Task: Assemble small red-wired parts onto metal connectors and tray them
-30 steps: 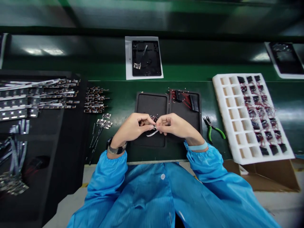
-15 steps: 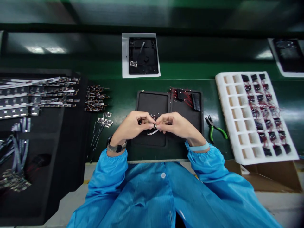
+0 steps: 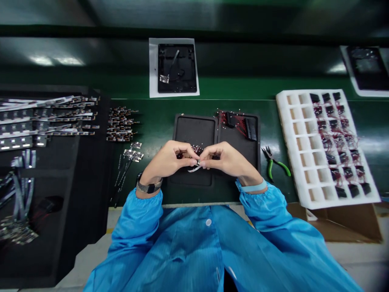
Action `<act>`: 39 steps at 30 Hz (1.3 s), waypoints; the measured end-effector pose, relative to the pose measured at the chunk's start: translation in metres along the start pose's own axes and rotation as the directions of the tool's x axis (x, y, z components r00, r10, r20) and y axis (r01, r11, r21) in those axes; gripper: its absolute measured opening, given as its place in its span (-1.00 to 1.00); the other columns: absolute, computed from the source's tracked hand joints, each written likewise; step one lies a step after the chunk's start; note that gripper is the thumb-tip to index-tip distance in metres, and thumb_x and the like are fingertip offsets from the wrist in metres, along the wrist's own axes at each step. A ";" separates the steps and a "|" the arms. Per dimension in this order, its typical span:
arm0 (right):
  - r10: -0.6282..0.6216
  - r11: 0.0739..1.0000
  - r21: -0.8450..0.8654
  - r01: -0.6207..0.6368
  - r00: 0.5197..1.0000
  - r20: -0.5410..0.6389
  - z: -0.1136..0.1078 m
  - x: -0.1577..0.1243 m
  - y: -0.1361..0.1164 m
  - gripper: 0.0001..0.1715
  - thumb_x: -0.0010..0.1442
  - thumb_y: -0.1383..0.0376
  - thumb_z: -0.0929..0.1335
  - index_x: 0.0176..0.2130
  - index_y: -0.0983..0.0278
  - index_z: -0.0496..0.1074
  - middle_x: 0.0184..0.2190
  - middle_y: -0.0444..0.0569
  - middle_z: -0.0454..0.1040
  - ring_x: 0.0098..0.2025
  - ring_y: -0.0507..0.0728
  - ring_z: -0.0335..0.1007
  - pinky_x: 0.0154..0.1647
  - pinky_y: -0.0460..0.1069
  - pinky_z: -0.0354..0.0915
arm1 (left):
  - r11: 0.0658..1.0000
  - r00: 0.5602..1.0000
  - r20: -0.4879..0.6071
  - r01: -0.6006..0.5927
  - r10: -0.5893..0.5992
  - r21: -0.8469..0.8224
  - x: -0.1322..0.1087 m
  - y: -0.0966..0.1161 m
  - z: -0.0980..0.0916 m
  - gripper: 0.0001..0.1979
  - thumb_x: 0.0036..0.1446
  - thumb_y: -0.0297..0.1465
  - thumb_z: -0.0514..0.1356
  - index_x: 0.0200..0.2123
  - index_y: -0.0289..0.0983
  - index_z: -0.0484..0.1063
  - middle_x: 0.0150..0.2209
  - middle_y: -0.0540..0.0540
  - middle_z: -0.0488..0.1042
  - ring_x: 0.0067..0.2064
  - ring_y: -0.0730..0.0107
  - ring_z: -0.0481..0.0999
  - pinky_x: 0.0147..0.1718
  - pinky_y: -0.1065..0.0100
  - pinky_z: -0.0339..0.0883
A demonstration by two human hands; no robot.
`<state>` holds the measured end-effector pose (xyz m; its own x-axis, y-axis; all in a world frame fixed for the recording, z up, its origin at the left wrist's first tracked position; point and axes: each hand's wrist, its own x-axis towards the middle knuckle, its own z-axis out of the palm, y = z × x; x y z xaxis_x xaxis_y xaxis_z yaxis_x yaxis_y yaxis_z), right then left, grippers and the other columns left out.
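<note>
My left hand [image 3: 168,160] and my right hand [image 3: 226,159] meet fingertip to fingertip over a black two-pocket tray [image 3: 194,132]. Both pinch a small part with a pale flat ribbon [image 3: 194,168] hanging from it. The fingers of both hands are curled shut on it. A wristwatch sits on my left wrist, a light blue band on my right. A pile of red-wired black parts [image 3: 238,123] lies in the tray's right pocket.
Green-handled pliers [image 3: 275,164] lie right of the tray. A white foam grid tray [image 3: 326,146] with several wired parts stands at the right. Small boards [image 3: 121,123] and flat cable strips [image 3: 45,121] lie left. A black panel on white sheet [image 3: 174,69] rests on the belt beyond.
My hands stay pinched together on the same small part. The panel on the belt has drifted to the left. The view has shifted slightly.
</note>
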<state>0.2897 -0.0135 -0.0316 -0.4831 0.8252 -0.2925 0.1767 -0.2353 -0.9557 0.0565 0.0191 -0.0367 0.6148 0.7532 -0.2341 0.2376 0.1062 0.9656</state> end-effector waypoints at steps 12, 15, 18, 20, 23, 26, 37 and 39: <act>-0.010 1.000 0.003 0.010 1.000 0.003 0.001 -0.001 -0.003 -0.73 0.20 0.14 0.53 -0.27 0.32 0.63 -0.44 -0.06 0.60 -0.38 0.09 0.50 -0.27 -0.01 0.41 | 0.999 1.000 -0.005 0.000 0.000 -0.048 -0.001 0.001 0.000 -0.85 0.11 -0.37 0.44 -0.29 -0.34 0.67 -0.37 -0.14 0.65 -0.35 0.35 0.58 -0.32 0.35 0.40; -0.125 0.991 -0.072 0.115 0.980 -0.156 -0.003 -0.005 -0.008 -0.76 0.25 0.15 0.51 -0.18 0.28 0.64 -0.26 -0.01 0.66 -0.20 0.14 0.57 -0.07 0.04 0.45 | 0.986 0.998 -0.067 -0.013 0.002 -0.164 -0.004 0.006 0.000 -0.80 0.08 -0.35 0.47 -0.26 -0.34 0.62 -0.36 -0.15 0.66 -0.32 0.31 0.64 -0.29 0.35 0.46; -0.322 0.947 -0.177 0.269 0.783 -0.532 -0.012 -0.007 -0.008 -0.86 0.30 0.24 0.47 -0.16 0.23 0.63 -0.17 -0.01 0.65 -0.07 0.15 0.56 0.06 0.06 0.42 | 0.967 0.982 -0.189 -0.057 0.009 -0.249 -0.008 0.014 -0.002 -0.75 0.07 -0.37 0.48 -0.21 -0.33 0.58 -0.37 -0.12 0.66 -0.31 0.31 0.66 -0.28 0.36 0.48; -0.369 0.918 -0.191 0.347 0.577 -0.729 -0.019 -0.004 -0.003 -0.91 0.30 0.27 0.45 -0.23 0.23 0.61 -0.26 -0.05 0.62 -0.15 0.12 0.56 0.00 0.04 0.43 | 0.966 0.962 -0.272 -0.103 0.036 -0.237 -0.012 0.022 -0.003 -0.68 0.09 -0.41 0.46 -0.08 -0.34 0.58 -0.34 -0.11 0.67 -0.29 0.31 0.67 -0.24 0.35 0.51; -0.329 0.910 -0.161 0.383 0.429 -0.841 -0.028 0.005 0.009 -0.90 0.28 0.26 0.45 -0.28 0.24 0.57 -0.35 -0.09 0.56 -0.30 0.08 0.52 -0.16 0.01 0.43 | 0.980 0.931 -0.349 -0.157 0.106 -0.120 -0.019 0.040 -0.003 -0.63 0.13 -0.45 0.41 0.03 -0.34 0.60 -0.24 -0.13 0.67 -0.23 0.31 0.67 -0.15 0.31 0.54; -0.316 0.909 -0.154 0.388 0.398 -0.861 -0.031 0.012 0.016 -0.89 0.27 0.25 0.44 -0.28 0.25 0.55 -0.38 -0.10 0.54 -0.35 0.07 0.48 -0.23 -0.01 0.40 | 0.975 0.890 -0.404 -0.221 0.212 0.027 -0.023 0.063 -0.001 -0.69 0.16 -0.48 0.37 0.00 -0.30 0.64 -0.22 -0.11 0.64 -0.20 0.32 0.65 -0.12 0.29 0.54; -0.296 0.937 -0.130 0.325 0.538 -0.789 -0.022 0.017 0.023 -0.85 0.28 0.22 0.45 -0.26 0.26 0.58 -0.44 -0.11 0.54 -0.38 0.06 0.47 -0.26 -0.01 0.38 | 0.957 0.608 -0.794 -0.233 0.005 -0.171 0.046 -0.003 -0.025 -0.85 0.02 -0.48 0.39 -0.27 -0.35 0.60 -0.27 -0.15 0.64 -0.23 0.32 0.59 -0.23 0.30 0.47; -0.298 0.941 -0.143 0.308 0.549 -0.781 -0.022 0.016 0.024 -0.84 0.28 0.21 0.45 -0.26 0.26 0.58 -0.44 -0.11 0.54 -0.38 0.07 0.48 -0.26 0.00 0.39 | 0.958 0.579 -0.810 -0.171 -0.090 -0.228 0.049 -0.025 -0.031 -0.84 -0.02 -0.49 0.38 -0.29 -0.35 0.61 -0.27 -0.17 0.66 -0.24 0.31 0.60 -0.21 0.29 0.48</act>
<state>0.3048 0.0060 -0.0582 0.3515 0.9241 0.1497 0.1396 0.1064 -0.9845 0.0579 0.0735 -0.0690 -0.2748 0.9527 -0.1301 -0.0490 0.1213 0.9914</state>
